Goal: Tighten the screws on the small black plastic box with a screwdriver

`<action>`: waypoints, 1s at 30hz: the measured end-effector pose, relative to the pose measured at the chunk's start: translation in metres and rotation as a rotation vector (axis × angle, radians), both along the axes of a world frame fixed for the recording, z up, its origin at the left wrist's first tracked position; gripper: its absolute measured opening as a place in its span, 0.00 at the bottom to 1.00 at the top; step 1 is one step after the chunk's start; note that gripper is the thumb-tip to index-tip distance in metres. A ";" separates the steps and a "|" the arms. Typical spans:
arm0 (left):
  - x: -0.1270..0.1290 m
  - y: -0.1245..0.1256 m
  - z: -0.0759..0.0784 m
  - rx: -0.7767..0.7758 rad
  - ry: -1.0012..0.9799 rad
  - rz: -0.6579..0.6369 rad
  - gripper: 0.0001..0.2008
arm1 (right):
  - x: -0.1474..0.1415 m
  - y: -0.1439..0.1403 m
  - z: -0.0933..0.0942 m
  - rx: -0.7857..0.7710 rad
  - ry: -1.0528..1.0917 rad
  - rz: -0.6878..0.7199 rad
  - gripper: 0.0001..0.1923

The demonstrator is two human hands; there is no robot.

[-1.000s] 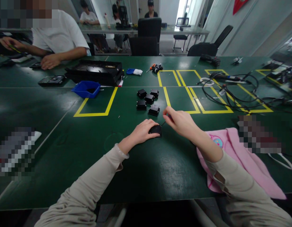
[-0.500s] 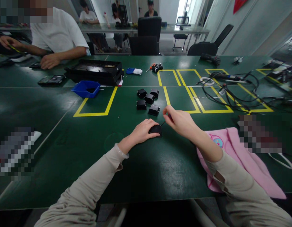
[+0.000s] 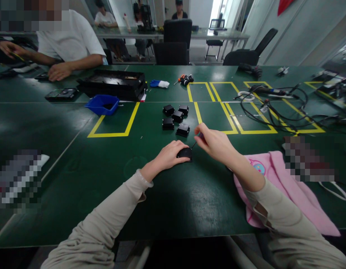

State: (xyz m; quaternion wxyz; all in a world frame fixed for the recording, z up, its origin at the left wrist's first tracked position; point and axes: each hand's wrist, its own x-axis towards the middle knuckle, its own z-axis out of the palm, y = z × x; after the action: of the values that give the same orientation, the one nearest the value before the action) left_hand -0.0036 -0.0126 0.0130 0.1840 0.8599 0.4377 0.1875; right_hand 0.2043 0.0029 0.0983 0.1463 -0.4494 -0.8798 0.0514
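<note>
On the green table, my left hand [image 3: 170,154] is closed around a small black box-like part [image 3: 184,152], thumb along its near side. My right hand [image 3: 208,139] pinches a screwdriver [image 3: 194,145]; its thin dark shaft slants down to the part's right end, and the fingers mostly hide the handle. Whether the tip sits in a screw is too small to tell. Just beyond my hands lies a loose group of several similar black boxes, the closest being one black box [image 3: 183,129] with small metal bits at its edges.
A blue scoop-shaped bin [image 3: 102,105] stands left, before a large black tray [image 3: 114,84]. A pink cloth [image 3: 276,186] lies under my right forearm. Coiled black cables [image 3: 273,112] spread at the right. A co-worker's hand [image 3: 60,71] rests at the far left.
My right hand has shifted very slightly at the screwdriver, its fingers turned a little. The left hand and the black part stay in place.
</note>
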 end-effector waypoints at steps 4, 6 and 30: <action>0.000 0.000 0.000 0.012 0.006 -0.002 0.21 | 0.000 0.000 0.000 0.023 -0.029 -0.011 0.16; 0.000 0.000 -0.001 0.009 0.004 -0.001 0.21 | -0.001 0.000 0.001 0.024 -0.062 -0.030 0.18; 0.000 0.000 0.001 0.007 0.008 -0.003 0.21 | -0.001 -0.002 0.004 0.001 -0.071 -0.029 0.17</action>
State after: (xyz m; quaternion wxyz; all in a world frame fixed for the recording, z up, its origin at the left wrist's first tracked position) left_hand -0.0039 -0.0128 0.0135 0.1795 0.8618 0.4366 0.1854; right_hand 0.2035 0.0012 0.1023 0.1157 -0.4636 -0.8778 0.0327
